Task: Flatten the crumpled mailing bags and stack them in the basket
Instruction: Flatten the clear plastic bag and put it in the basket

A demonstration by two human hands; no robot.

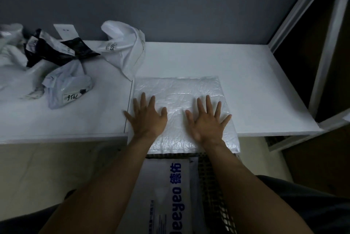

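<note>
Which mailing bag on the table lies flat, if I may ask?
The white bubble mailer under the left hand and right hand; the black bag, pale blue bag and white bag to its left are crumpled.

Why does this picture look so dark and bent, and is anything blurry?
Head view: dim, bluish light throughout; the wide lens bows the table edge and slants the frame at right; soft glare on the wrinkled white bag under the flat left hand and right hand; the crumpled bags far left look smeared.
</note>
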